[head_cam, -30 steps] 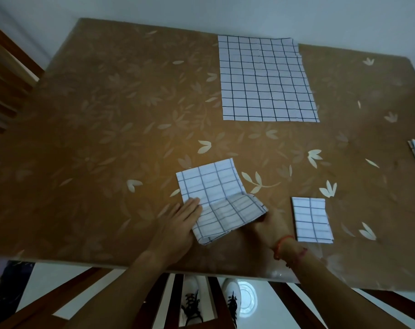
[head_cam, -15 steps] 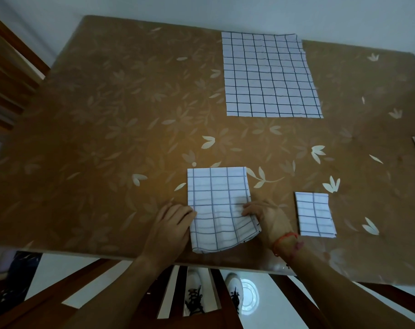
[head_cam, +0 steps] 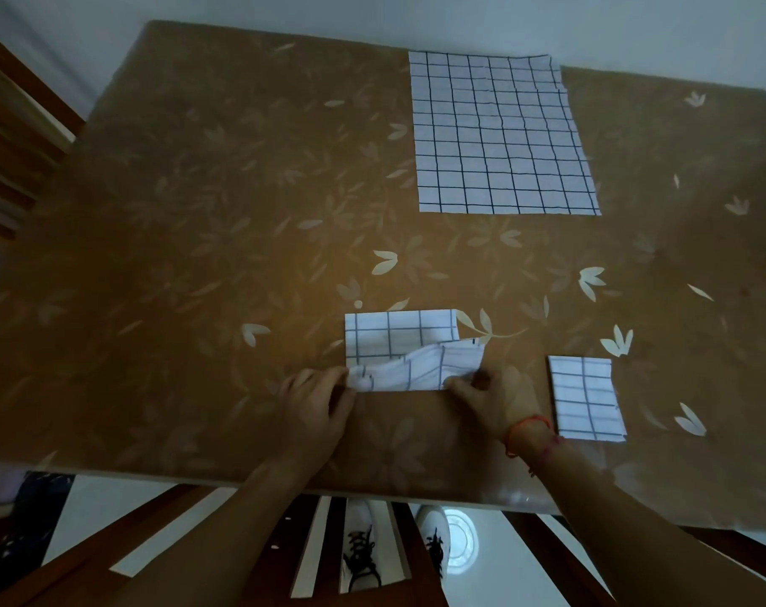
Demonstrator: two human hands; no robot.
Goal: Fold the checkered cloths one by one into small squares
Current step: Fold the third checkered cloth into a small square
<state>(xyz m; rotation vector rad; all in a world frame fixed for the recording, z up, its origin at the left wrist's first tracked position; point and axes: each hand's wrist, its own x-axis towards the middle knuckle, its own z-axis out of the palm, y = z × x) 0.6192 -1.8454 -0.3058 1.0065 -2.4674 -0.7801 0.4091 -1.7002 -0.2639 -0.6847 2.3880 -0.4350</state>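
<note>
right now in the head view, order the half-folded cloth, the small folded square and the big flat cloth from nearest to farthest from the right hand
1. Half-folded cloth: pinched by the right hand, at its left.
2. Small folded square: just to its right, not touching.
3. Big flat cloth: far ahead, slightly right.

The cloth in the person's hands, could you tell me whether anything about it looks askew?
Yes. The cloth is mid-fold: the flap pinched by the left hand and right hand is wrinkled and slanted, its right corner higher than its left.
</note>
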